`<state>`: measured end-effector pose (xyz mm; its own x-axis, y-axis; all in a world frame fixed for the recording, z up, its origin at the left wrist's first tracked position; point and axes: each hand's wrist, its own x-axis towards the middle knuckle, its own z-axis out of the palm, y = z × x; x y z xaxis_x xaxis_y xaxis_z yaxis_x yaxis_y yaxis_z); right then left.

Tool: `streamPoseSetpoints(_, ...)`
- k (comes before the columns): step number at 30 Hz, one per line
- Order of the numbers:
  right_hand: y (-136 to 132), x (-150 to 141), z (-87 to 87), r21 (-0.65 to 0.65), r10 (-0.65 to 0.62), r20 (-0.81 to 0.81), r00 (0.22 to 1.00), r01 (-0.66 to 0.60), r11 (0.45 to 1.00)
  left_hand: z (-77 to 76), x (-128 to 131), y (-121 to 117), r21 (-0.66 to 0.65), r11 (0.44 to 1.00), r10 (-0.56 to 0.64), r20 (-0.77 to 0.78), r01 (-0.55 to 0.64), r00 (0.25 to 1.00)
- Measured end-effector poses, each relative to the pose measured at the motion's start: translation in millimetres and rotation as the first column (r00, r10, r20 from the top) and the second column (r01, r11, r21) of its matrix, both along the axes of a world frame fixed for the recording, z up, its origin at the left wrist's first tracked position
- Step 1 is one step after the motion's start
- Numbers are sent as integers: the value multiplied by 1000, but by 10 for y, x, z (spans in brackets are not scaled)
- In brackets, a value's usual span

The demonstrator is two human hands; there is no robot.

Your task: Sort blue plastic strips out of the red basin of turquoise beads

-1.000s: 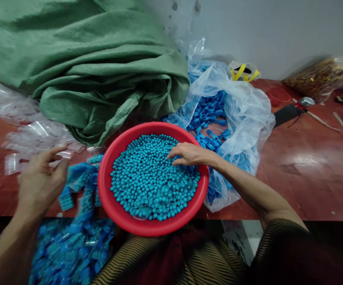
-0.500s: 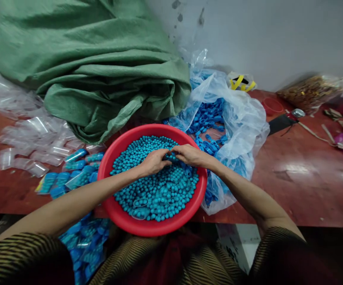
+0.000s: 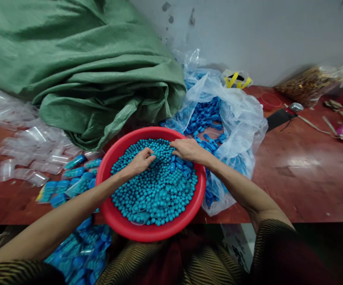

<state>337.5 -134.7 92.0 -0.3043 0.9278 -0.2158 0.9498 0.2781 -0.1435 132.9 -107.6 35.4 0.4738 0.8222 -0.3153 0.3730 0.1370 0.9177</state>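
Observation:
A red basin full of small turquoise beads sits at the table's front edge, partly over my lap. Both my hands are inside it, at the far side of the bead pile. My left hand has its fingers curled down onto the beads, pinched on something I cannot make out. My right hand rests on the beads with fingers bent and dug into them; what it holds is hidden. A few small clear bags lie among the beads near the basin's front.
A big green woven sack lies behind the basin. To the right, an open clear plastic bag holds blue plastic pieces. Empty clear bags and bead-filled packets lie left; more packets are below the table edge.
My left hand came from the clear bags at the left into the basin, met my right hand, then moved slightly left and apart from it.

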Motion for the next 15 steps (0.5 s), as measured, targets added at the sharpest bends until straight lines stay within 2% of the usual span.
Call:
streamPoseSetpoints(2, -44, -134, -59, -45, 1, 118, 993, 4, 999, 18, 15, -19, -12, 1000, -1, -56, 0, 998)
streamPoseSetpoints(4, -89, -265, -139, -68, -47, 195, 980, 61, 996, 38, 44, -46, -32, 999, -3, -120, -1, 993)
streamPoseSetpoints(7, -129, -366, -227, -58, -58, 217, 974, 72, 996, 66, 84, -95, -52, 998, 14, -147, -22, 989)
streamPoseSetpoints(9, -114, -366, -245, 1, -55, 216, 975, 56, 998, 80, 102, -116, -59, 998, 30, -128, -38, 991)
streamPoseSetpoints(12, -43, -340, -230, 100, -76, 114, 991, 64, 993, 97, 113, -125, -117, 993, 22, -78, -31, 997)
streamPoseSetpoints(15, 45, -328, -228, 114, -82, -30, 996, 85, 990, 105, 107, -123, -217, 976, 8, -9, -9, 1000)
